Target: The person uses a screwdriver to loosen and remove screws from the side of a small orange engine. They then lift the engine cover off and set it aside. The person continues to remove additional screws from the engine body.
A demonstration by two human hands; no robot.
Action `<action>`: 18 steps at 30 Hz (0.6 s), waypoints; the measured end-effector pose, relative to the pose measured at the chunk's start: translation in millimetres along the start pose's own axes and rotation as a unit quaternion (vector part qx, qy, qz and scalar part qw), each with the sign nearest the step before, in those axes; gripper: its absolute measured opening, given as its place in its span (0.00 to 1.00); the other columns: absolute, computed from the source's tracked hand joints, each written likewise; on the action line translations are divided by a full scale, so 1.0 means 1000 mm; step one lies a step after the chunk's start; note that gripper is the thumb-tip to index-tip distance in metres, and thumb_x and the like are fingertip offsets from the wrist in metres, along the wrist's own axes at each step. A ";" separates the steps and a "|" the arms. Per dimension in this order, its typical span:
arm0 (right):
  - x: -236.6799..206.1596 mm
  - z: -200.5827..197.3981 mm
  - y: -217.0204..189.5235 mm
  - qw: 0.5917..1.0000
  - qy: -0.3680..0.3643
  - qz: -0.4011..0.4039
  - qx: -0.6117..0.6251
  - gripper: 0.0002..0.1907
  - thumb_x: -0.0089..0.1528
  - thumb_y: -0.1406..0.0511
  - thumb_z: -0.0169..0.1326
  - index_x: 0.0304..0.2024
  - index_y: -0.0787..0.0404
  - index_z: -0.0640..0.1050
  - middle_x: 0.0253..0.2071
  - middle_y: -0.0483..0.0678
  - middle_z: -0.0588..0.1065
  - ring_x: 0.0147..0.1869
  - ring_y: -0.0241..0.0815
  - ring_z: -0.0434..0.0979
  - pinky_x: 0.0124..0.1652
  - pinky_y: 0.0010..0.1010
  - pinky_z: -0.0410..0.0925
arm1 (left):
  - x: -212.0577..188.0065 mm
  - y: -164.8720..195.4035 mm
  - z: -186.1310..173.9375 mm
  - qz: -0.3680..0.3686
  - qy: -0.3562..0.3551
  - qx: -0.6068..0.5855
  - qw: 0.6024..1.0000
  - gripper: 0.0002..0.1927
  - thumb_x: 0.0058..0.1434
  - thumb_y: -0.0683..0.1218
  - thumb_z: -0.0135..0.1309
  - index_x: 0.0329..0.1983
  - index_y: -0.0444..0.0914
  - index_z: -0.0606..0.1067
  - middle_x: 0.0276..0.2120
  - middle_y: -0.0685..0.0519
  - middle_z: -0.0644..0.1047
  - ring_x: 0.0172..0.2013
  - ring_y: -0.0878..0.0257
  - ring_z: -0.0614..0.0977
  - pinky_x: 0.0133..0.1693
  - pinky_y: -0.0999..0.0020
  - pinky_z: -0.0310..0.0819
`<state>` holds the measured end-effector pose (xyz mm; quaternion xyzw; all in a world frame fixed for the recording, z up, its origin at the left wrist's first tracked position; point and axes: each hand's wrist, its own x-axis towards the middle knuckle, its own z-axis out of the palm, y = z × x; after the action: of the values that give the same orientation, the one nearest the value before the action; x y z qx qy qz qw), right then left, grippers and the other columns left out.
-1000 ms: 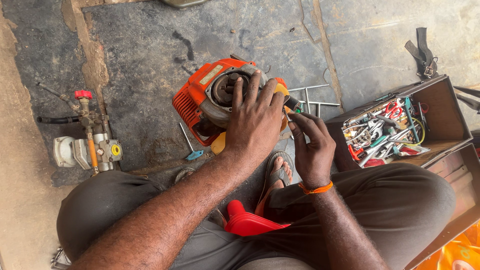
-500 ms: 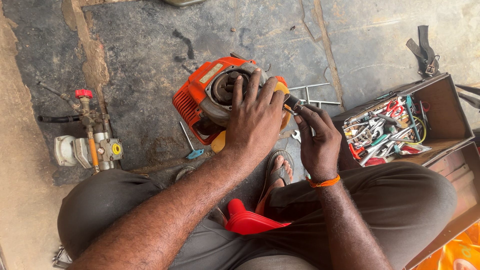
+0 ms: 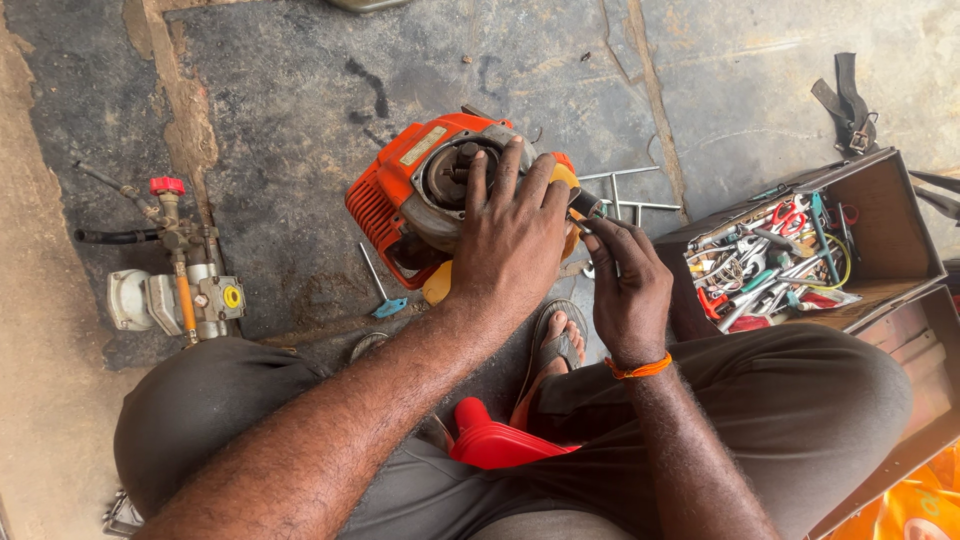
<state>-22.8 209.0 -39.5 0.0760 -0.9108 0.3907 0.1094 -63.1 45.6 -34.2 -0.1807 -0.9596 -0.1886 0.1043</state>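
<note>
hands on the orange engine, tool at its side

left hand [image 3: 510,235] lies open, pressing the orange engine [image 3: 420,190] to the stone floor [image 3: 300,100]; right hand [image 3: 628,285] grips a dark-handled tool [image 3: 585,205] against its edge. loosening seems underway; next needs a firm brace.

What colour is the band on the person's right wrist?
Orange: the thin band circles the wrist just below the right hand, seen clearly in the head view.

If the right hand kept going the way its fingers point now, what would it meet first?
The right hand points up and left, fingertips on a dark tool at the orange engine's side. It would probably meet the engine housing first, beside the left hand; depth is unclear.
</note>
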 end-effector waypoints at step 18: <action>-0.001 0.009 -0.001 0.987 0.008 -0.014 -0.162 0.11 0.73 0.62 0.53 0.47 0.63 0.79 0.41 0.52 0.80 0.44 0.53 0.77 0.43 0.43 0.70 | 0.012 -0.003 -0.009 0.002 -0.112 -0.016 0.994 0.19 0.65 0.51 0.59 0.52 0.33 0.77 0.54 0.44 0.74 0.64 0.45 0.69 0.65 0.37 0.58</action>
<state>-22.9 201.6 -45.4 0.0667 -0.9602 0.2366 0.1327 -74.3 43.2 -23.2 -0.2042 -0.9618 -0.1824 -0.0063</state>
